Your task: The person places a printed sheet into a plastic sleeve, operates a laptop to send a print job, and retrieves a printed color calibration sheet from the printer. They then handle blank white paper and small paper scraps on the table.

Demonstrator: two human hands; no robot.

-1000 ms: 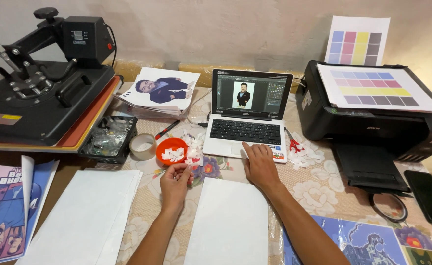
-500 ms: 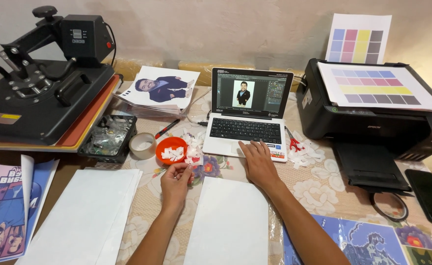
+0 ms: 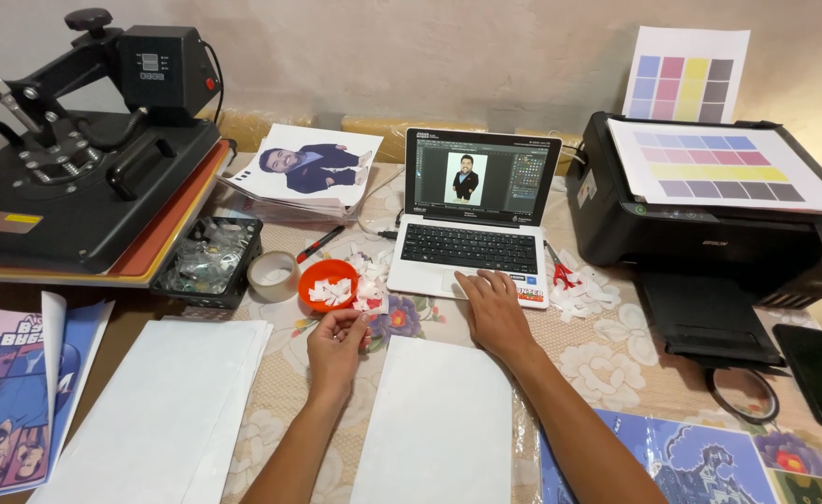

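A table (image 3: 616, 364) under a flowered cloth carries everything; at its far left stands a black heat press (image 3: 75, 177) with its upper plate swung aside; at the far right a black printer (image 3: 710, 215) bears a sheet of colour bars on its lid. Between them a white laptop (image 3: 474, 219) stands open, a picture of a standing person on its screen. White paper sheets (image 3: 154, 411) lie near left, another white sheet (image 3: 439, 420) between the forearms. Behind the laptop's left side a stack of printed photos (image 3: 308, 168) rests; a tape roll (image 3: 274, 275) sits beside an orange bowl (image 3: 329, 285) of small white paper scraps. The right hand (image 3: 493, 313) lies flat and released, fingers on the laptop's touchpad edge; the left hand (image 3: 336, 341) rests just below the bowl, fingertips pinched together near the scraps; whether it holds one I cannot tell.
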